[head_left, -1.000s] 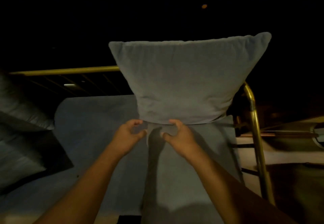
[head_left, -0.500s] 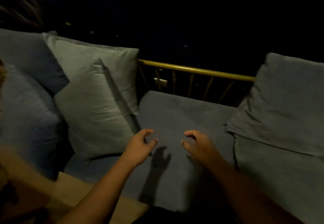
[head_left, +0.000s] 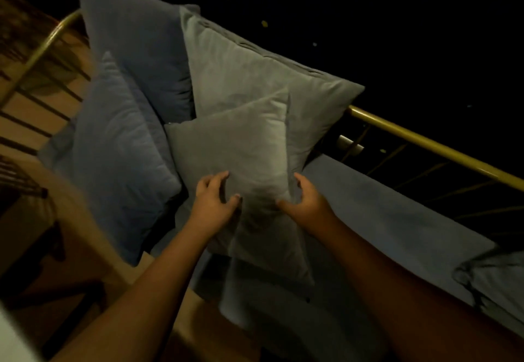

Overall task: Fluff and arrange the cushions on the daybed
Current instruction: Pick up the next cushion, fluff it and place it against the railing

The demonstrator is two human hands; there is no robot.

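The small grey cushion [head_left: 235, 146] leans at twelve o'clock on the daybed [head_left: 397, 220]. Left hand [head_left: 214, 200] and right hand [head_left: 304, 200], fingers wide, flank it. It looks soft, light; grip its sides.

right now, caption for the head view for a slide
Both hands, left and right, at the small grey cushion leaning on stacked cushions.

No readable text, label, brand, number or sign is shown anywhere in the dim scene; nothing is printed on the plain grey and blue fabric cushions [head_left: 235, 146] or the brass-coloured metal rail [head_left: 431, 143].
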